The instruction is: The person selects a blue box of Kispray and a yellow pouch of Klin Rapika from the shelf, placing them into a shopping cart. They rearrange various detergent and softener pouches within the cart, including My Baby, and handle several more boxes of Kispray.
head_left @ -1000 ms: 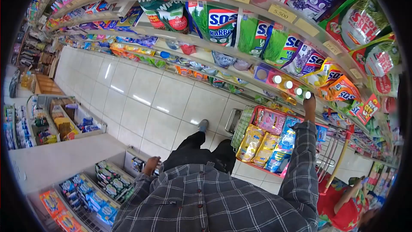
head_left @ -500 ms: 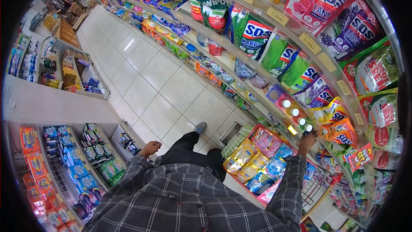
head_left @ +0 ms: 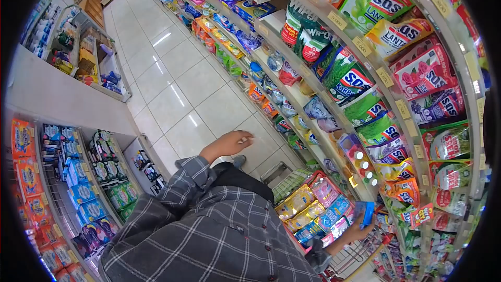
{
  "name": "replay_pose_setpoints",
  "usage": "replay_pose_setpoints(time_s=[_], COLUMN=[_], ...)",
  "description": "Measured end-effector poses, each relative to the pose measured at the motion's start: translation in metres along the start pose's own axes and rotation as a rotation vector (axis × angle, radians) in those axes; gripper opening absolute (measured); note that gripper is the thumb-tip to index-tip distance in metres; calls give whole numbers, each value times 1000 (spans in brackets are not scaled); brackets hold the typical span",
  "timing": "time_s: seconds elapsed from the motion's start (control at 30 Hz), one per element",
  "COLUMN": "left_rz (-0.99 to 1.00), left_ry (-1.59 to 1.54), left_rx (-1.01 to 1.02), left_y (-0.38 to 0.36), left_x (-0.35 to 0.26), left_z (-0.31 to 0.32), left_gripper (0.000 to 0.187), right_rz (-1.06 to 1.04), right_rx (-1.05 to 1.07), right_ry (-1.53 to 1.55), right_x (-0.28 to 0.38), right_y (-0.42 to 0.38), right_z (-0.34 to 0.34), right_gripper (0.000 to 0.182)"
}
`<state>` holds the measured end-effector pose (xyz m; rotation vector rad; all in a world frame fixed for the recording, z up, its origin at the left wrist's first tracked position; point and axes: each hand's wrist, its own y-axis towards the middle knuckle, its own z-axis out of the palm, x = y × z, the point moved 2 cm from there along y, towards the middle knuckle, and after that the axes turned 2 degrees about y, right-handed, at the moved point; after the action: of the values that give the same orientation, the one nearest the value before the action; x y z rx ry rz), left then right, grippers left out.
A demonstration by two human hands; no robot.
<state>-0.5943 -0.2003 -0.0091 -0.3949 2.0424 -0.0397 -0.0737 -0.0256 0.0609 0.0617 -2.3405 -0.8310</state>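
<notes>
My right hand (head_left: 358, 231) grips a small blue package (head_left: 365, 212) by its lower part, beside the shelf and just right of a basket of packs. The package's kind cannot be made out. In that basket lie yellow packs (head_left: 295, 203), blue packs (head_left: 334, 212) and pink packs (head_left: 326, 188). Stretched out over the aisle floor, my left hand (head_left: 234, 143) holds nothing, its fingers extended. Small bottles with white caps (head_left: 364, 166) stand on the shelf above my right hand.
Shelves of S.O.S pouches (head_left: 424, 75) and other bagged goods run along the right, with price tags on the shelf edges. Low racks of orange packs (head_left: 28, 175) and blue packs (head_left: 83, 193) stand at left. Tiled floor (head_left: 177, 89) stretches ahead; wire cart bars (head_left: 350, 259) show below.
My right hand has drawn back from the shelf near the capped bottles and now holds the blue package. My left hand has swung forward and right. The view has shifted.
</notes>
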Motion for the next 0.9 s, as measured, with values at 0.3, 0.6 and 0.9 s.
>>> replay_pose_setpoints(time_s=[0.3,0.6,0.9], left_rz=[296,253,259], left_ry=[-614,-791,-841], left_rx=[441,325,249], left_y=[32,41,46], left_x=[-168,-164,-155], left_z=[-16,-35,-50], left_gripper=[48,51,48], right_rz=[454,461,-478], right_rx=[387,612,-44], right_ry=[959,1040,949], right_x=[234,308,340], right_y=[-13,-3,66], right_z=[98,104,-29], right_gripper=[35,26,38])
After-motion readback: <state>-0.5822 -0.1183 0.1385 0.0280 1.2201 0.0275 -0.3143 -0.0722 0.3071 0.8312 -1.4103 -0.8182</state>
